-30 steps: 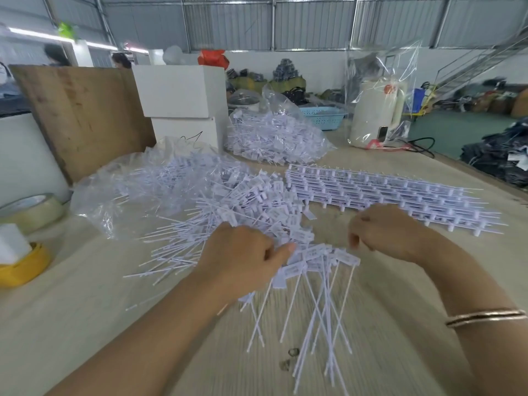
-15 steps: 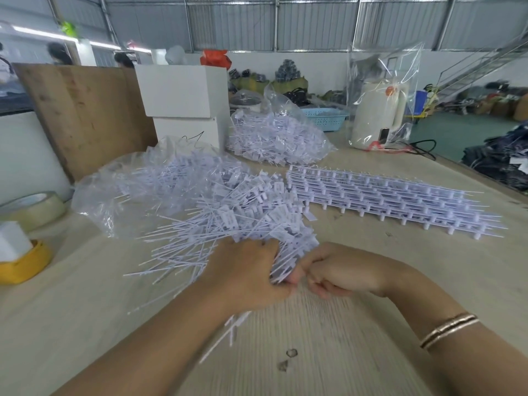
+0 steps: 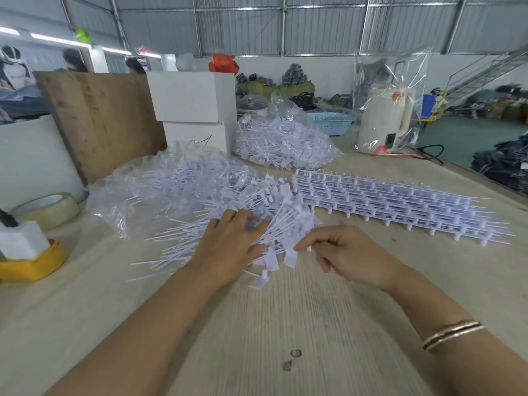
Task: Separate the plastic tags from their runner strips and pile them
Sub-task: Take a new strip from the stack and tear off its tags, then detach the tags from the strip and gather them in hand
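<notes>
Your loose tags [image 3: 228,201] sit in a spread heap at mid counter [image 3: 328,324], spilling out of a clear bag [image 3: 137,190] on the left, thin stems fanned toward the near-left. Your left hand [image 3: 231,247] lies flat on the heap's near edge, fingers straight, pressing the stems down. Your right hand [image 3: 345,255] is just right of it, apart from the left, thumb & forefinger curled and pinching at a small white piece by the nearest tag heads; can't tell exactly what piece. A few tags [image 3: 271,261] lie loose betw. both hands. Right of the heap, touching its edge, runner strips [image 3: 400,207] w/ tags attached are stacked flat, running off to the right. Farther back: 2nd bag of tags [image 3: 283,144], white boxes [image 3: 194,104] left of it, blue basket [image 3: 331,122], a bagged white kettle [image 3: 385,118] far right. Wooden board [image 3: 100,121] leans far left. Near left edge: tape roll [image 3: 48,210], white block in a yellow holder [image 3: 31,261]. Bangles [image 3: 451,332] on your right wrist.
</notes>
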Demonstrator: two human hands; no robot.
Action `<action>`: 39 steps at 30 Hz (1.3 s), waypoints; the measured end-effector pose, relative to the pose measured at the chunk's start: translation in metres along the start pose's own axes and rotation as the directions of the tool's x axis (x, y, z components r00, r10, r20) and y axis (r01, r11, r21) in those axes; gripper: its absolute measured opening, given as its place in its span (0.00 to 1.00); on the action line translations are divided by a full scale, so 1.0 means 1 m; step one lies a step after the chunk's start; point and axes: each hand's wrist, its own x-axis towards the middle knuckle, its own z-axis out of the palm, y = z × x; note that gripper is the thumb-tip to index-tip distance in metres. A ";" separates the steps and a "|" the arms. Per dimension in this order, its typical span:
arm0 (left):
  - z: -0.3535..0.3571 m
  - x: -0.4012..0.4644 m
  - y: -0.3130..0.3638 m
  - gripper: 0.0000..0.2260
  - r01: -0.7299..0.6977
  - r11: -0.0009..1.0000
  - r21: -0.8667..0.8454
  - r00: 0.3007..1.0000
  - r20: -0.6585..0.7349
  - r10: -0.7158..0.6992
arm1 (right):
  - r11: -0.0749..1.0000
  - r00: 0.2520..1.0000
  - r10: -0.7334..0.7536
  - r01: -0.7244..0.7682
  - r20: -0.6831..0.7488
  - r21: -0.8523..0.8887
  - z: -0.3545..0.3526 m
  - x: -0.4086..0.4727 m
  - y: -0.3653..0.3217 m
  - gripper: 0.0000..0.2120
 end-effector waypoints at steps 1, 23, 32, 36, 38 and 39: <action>0.003 0.000 0.001 0.26 -0.011 1.000 0.012 1.000 -0.005 0.011 | 0.995 1.000 -0.015 0.016 0.015 -0.098 0.005 0.001 0.002 0.16; -0.001 0.001 -0.033 0.24 0.427 0.863 -0.270 0.892 0.286 -0.351 | 0.697 0.963 -0.255 0.120 -0.087 -0.707 0.059 0.006 0.009 0.23; -0.010 0.007 -0.044 0.26 0.403 0.828 -0.390 0.899 0.337 -0.278 | 0.257 0.834 0.511 -0.378 0.207 0.889 0.050 -0.030 -0.037 0.28; 0.002 0.004 -0.023 0.22 0.347 0.886 -0.307 0.924 0.272 -0.267 | 0.118 0.798 0.581 -0.277 0.160 0.954 0.061 0.001 -0.054 0.16; 0.007 0.001 -0.022 0.22 0.363 0.878 -0.312 0.921 0.260 -0.289 | 0.112 0.785 0.596 -0.289 0.168 0.951 0.070 0.013 -0.060 0.08; 0.009 -0.001 -0.022 0.23 0.374 0.871 -0.318 0.917 0.265 -0.297 | 0.119 0.774 0.611 -0.295 0.165 0.948 0.072 0.017 -0.065 0.05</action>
